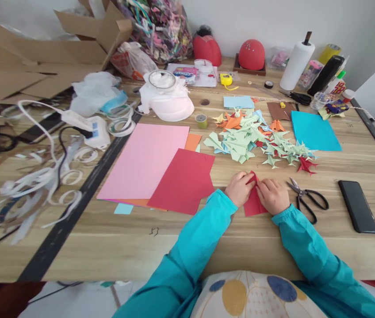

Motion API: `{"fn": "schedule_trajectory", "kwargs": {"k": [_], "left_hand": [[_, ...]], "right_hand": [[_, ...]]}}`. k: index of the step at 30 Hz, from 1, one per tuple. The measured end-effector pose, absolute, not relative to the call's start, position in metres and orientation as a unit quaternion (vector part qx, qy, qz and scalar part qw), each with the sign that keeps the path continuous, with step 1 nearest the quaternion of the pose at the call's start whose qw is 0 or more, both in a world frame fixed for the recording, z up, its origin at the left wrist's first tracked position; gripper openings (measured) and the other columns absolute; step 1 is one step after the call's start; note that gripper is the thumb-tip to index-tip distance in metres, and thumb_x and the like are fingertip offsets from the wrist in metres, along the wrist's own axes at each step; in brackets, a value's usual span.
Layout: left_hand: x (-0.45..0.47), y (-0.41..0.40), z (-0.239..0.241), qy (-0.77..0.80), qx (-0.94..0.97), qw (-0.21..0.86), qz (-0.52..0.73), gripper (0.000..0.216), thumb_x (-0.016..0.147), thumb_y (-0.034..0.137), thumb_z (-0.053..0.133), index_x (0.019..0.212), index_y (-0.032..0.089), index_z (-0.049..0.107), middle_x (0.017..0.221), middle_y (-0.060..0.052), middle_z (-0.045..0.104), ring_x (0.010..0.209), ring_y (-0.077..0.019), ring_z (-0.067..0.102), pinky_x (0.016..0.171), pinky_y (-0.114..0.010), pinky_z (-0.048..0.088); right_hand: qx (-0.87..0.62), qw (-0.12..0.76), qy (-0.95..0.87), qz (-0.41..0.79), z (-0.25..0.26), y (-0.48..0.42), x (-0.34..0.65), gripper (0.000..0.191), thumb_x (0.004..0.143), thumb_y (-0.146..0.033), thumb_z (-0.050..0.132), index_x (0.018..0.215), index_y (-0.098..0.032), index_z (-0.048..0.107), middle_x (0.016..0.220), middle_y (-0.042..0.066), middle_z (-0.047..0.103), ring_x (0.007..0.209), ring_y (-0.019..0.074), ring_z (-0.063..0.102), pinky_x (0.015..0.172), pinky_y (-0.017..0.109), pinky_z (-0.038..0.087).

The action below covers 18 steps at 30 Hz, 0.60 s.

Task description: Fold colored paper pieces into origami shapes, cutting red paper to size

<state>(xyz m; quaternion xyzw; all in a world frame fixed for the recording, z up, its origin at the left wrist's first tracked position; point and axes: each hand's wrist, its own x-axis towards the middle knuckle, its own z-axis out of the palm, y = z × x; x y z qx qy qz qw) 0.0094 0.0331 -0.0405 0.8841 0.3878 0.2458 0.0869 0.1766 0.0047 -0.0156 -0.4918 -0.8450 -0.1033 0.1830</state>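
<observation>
A small folded piece of red paper (253, 204) lies on the wooden table (174, 238) in front of me. My left hand (239, 187) pinches its upper left edge with curled fingers. My right hand (273, 195) presses on its right side, fingers bent and closed on the fold. Both arms wear teal sleeves. Just beyond the hands lies a pile of folded paper cranes (257, 139) in green, orange, blue and red.
Black scissors (308, 199) and a black phone (358, 206) lie right of my hands. Pink (144, 159) and red paper sheets (184, 181) lie to the left, a blue sheet (315, 130) at the back right. Tape rolls, cables and cardboard clutter the left; a paper towel roll (296, 64) stands behind.
</observation>
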Motion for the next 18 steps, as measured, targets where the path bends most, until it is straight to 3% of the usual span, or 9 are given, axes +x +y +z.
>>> {"fn": "schedule_trajectory", "kwargs": {"k": [4, 7, 12, 18], "left_hand": [[0.009, 0.0337, -0.0376, 0.383, 0.884, 0.089, 0.253, 0.025, 0.089, 0.019, 0.046, 0.099, 0.014, 0.069, 0.119, -0.015, 0.059, 0.103, -0.0247, 0.051, 0.089, -0.043, 0.05], [0.0083, 0.0343, -0.0349, 0.389, 0.882, 0.086, 0.25, 0.026, 0.09, 0.019, 0.045, 0.1, 0.014, 0.068, 0.112, -0.014, 0.06, 0.101, -0.0238, 0.054, 0.087, -0.041, 0.051], [0.0077, 0.0353, -0.0363, 0.378, 0.883, 0.085, 0.264, 0.034, 0.09, 0.014, 0.041, 0.118, 0.011, 0.059, 0.109, -0.015, 0.064, 0.103, -0.0244, 0.057, 0.093, -0.042, 0.049], [0.0095, 0.0339, -0.0402, 0.386, 0.886, 0.074, 0.247, 0.032, 0.088, 0.013, 0.043, 0.114, 0.007, 0.06, 0.116, -0.018, 0.061, 0.107, -0.0263, 0.055, 0.095, -0.042, 0.047]], "right_hand": [[-0.461, 0.206, -0.862, -0.05, -0.0172, 0.0011, 0.1743, 0.029, 0.093, -0.022, 0.043, 0.107, -0.015, 0.067, 0.105, 0.014, 0.066, 0.094, 0.0244, 0.057, 0.079, 0.037, 0.048], [-0.445, 0.217, -0.868, -0.024, -0.0198, 0.0002, 0.1765, 0.032, 0.092, -0.022, 0.044, 0.115, -0.014, 0.064, 0.111, 0.015, 0.065, 0.1, 0.0261, 0.057, 0.084, 0.04, 0.05], [-0.442, 0.201, -0.874, -0.024, -0.0218, 0.0007, 0.1805, 0.032, 0.091, -0.022, 0.045, 0.114, -0.013, 0.065, 0.113, 0.016, 0.065, 0.1, 0.027, 0.057, 0.086, 0.042, 0.051], [-0.433, 0.195, -0.879, -0.047, -0.0228, 0.0002, 0.1808, 0.031, 0.091, -0.02, 0.044, 0.11, -0.012, 0.067, 0.113, 0.016, 0.065, 0.098, 0.0267, 0.056, 0.085, 0.041, 0.051]]}}
